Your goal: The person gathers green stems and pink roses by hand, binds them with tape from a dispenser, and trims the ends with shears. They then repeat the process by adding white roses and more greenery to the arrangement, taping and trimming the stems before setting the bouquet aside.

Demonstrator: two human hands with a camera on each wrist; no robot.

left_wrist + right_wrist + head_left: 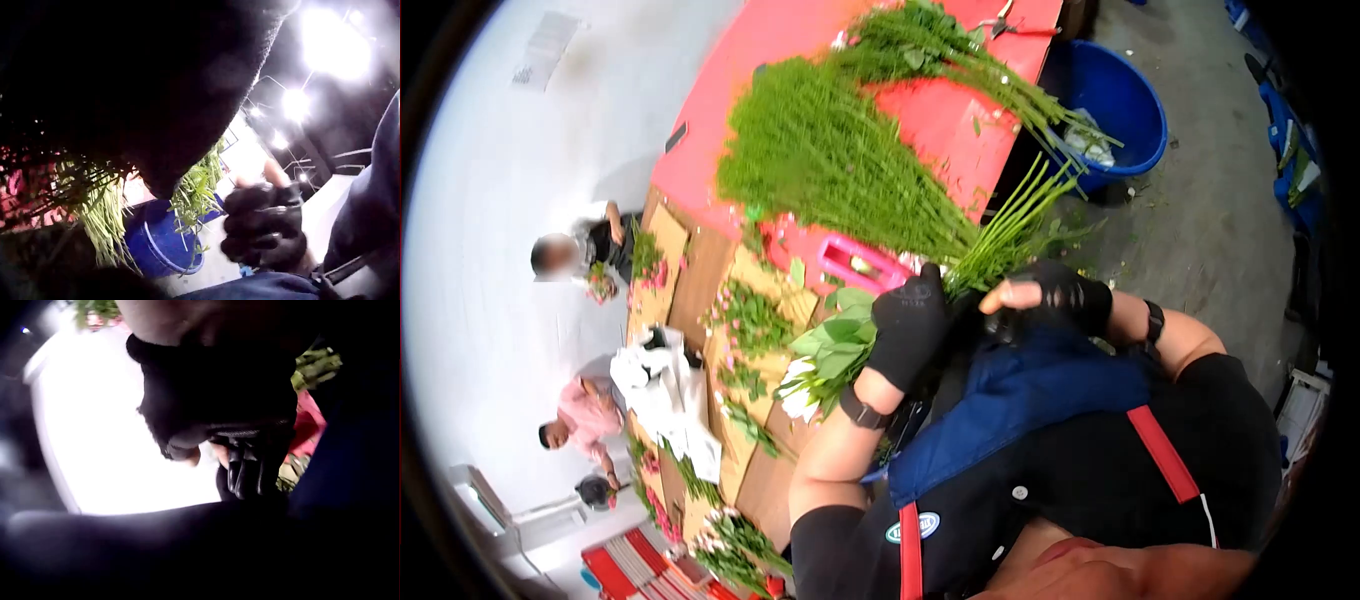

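Observation:
My left hand, in a black glove, grips a bunch of leafy stems with white flowers. Their broad leaves come out beside the wrist, and the palm side is hidden. In the left wrist view, leafy green stems show below the dark hand. Close by, my right hand curls its gloved fingers in front of the apron, with bare thumb and fingertip exposed. The right wrist view has thumb and finger slightly apart, nothing visible between them. Beyond both hands lies a large feathery green bunch, its stems pointing toward me.
A pink holder stands on the red-covered table. More greenery and red-handled cutters lie farther off. A blue bucket stands beyond the table edge. Flower bunches line the left, where two people work.

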